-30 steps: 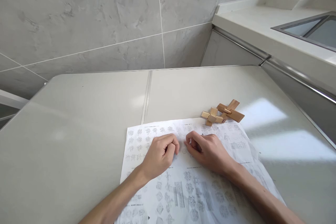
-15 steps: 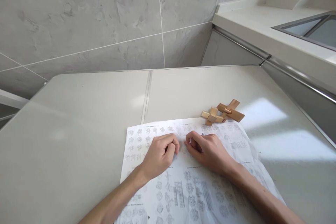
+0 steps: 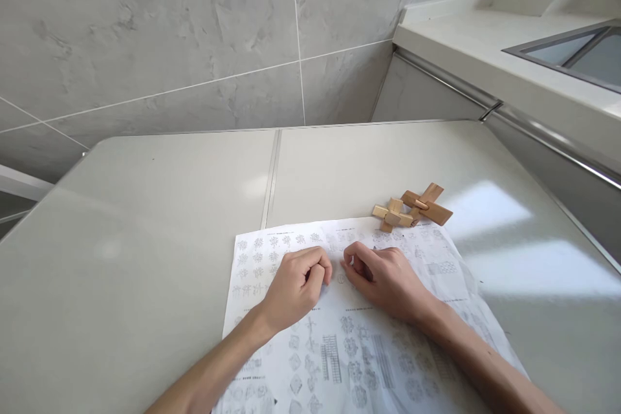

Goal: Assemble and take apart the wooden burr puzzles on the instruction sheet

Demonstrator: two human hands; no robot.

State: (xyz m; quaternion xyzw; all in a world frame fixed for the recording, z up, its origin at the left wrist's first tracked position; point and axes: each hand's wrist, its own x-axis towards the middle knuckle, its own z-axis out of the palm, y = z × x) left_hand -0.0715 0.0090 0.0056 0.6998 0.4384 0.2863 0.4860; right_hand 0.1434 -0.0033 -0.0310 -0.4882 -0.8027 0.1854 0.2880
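Observation:
My left hand (image 3: 299, 283) rests on a printed paper sheet (image 3: 334, 394) with its fingers curled into a loose fist and nothing seen in it. Just to its right, my right hand (image 3: 383, 278) lies on the same sheet, also curled, thumb near the bent index finger, and no object shows in it. A small gap of paper separates the two hands. Rows of small grey drawings and lines of text cover the sheet. Beyond my right hand, at the paper's far edge, sit two wooden interlocking puzzles: a lighter, smaller one (image 3: 392, 214) and a browner one with longer bars (image 3: 429, 206).
The pale table (image 3: 121, 284) has a seam (image 3: 270, 187) running toward its far edge. Behind it stands a grey tiled wall (image 3: 194, 26). On the right, a higher white counter (image 3: 451, 35) with a sink (image 3: 582, 52) borders the table.

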